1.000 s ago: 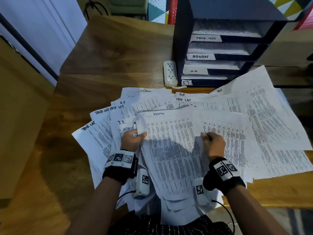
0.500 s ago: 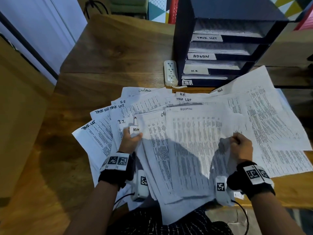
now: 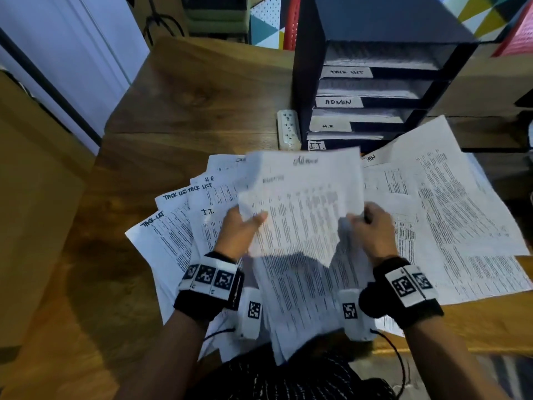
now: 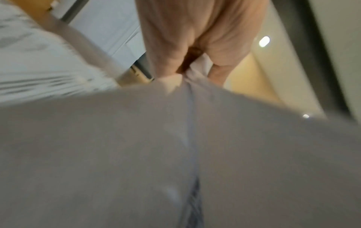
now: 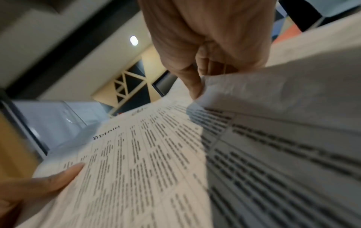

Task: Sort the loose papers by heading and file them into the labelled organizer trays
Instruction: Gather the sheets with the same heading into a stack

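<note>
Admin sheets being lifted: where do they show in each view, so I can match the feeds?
Head: Admin sheets centre, raised over the spread, between both hands.
Left wrist: blurred white paper fills the lower frame, print unreadable.
Right wrist: printed page lower centre, heading visible.
Shared landmark: left hand, whose thumb presses the page edge.

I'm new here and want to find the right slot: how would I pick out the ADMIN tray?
Find the dark organizer standing at the far right of the wooden desk, beside a white power strip. Its four stacked trays carry white labels; the ADMIN tray is second from the top, below TASK LIST and above H.R.
</note>
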`<state>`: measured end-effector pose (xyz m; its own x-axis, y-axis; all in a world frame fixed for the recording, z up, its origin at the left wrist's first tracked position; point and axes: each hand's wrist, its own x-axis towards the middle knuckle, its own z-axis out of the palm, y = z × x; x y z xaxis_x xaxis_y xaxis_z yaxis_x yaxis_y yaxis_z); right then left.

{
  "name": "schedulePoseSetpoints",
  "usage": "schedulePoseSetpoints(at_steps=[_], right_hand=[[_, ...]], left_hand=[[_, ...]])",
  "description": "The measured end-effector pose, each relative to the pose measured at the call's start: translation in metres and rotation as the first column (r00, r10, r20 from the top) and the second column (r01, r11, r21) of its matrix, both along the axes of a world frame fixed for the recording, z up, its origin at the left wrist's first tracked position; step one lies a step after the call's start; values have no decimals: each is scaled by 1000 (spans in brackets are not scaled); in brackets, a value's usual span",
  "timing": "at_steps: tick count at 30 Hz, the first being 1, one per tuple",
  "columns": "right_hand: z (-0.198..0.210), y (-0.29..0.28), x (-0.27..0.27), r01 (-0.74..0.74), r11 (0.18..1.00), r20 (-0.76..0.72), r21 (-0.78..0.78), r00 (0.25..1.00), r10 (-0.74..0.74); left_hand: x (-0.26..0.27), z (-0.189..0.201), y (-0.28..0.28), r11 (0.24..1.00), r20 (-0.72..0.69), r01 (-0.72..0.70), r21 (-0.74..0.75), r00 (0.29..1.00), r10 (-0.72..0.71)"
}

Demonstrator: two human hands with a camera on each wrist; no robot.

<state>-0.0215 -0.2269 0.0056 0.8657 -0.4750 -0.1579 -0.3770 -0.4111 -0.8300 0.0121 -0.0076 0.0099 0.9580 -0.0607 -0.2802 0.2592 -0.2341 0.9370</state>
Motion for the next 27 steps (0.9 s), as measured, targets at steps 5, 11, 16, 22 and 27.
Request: schedulePoseSetpoints(at_steps=[5, 11, 16, 22, 27], right_hand=[[90, 0, 18, -22, 988, 625, 152, 777, -79], [115, 10, 5, -198, 943, 796, 268, 597, -101], [76, 24, -17, -98, 913, 501, 395, 856, -125], [58, 24, -15, -71, 941, 481, 331, 870, -104], [84, 2, -9, -112, 907, 671, 405, 710, -212]], left_hand=[[13, 105, -11, 963, 410, -152, -224, 881, 235], [-2, 139, -20, 942, 544, -118, -315, 791, 281], [-5, 63, -9, 960, 387, -20, -279, 913, 131], [-10, 35, -15, 984, 390, -67, -163, 912, 127], [10, 64, -32, 954, 503, -71, -291, 837, 216]])
